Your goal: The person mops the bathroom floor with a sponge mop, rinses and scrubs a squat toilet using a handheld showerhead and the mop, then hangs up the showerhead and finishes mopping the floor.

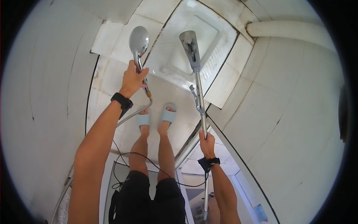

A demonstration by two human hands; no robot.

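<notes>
My left hand (133, 79) is closed round the handle of a chrome shower head (139, 40), whose rounded back faces up. A metal hose (130, 115) runs from the handle's lower end towards the left wall. In my right hand (207, 144) is the long metal pole of a mop (198, 84), with a lever on its shaft. The mop's grey, flared head is over a white ceramic floor basin (223, 31) with ridged sides, which looks like a squat toilet. The mop's underside is hidden.
My feet, in pale slippers (169, 114), stand on tiles just before the basin. A thin black cable (156, 165) loops across my legs to my right wrist. Pale walls rise on both sides, and a white pipe (291, 31) runs along the upper right. A doorway threshold (192, 145) lies behind me.
</notes>
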